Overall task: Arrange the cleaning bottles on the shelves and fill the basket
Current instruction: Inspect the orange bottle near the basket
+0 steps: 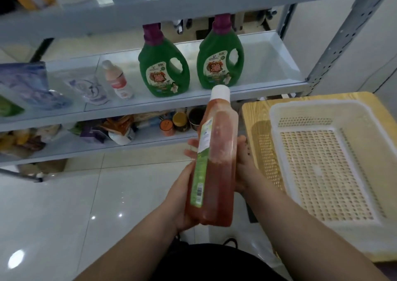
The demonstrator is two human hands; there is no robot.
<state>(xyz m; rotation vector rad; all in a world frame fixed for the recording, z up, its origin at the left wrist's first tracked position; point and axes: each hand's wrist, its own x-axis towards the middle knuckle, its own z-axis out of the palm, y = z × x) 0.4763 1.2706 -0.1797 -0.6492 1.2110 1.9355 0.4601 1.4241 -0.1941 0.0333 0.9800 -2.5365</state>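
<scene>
Shelf unit (214,95) stands beyond the fingers. Its middle shelf carries the left green jug (164,70) and the right green jug (219,63), both upright with purple caps on. White perforated basket (305,105) sits on the wooden counter (255,117), right of the fingers, mesh floor in full view. Orange bottle (217,162) has its white cap on, holds orange-red liquid and tilts cap toward the shelf. Left hand (180,197) and right hand (242,169) grip it, fingers (190,151) curled round its sides.

A wooden table (255,117) is standing at three o'clock. Glossy floor tiles (64,216) are reflecting lights at eight. Jars (180,119) are sitting near centre, and packets (116,126) are crowding at nine.
</scene>
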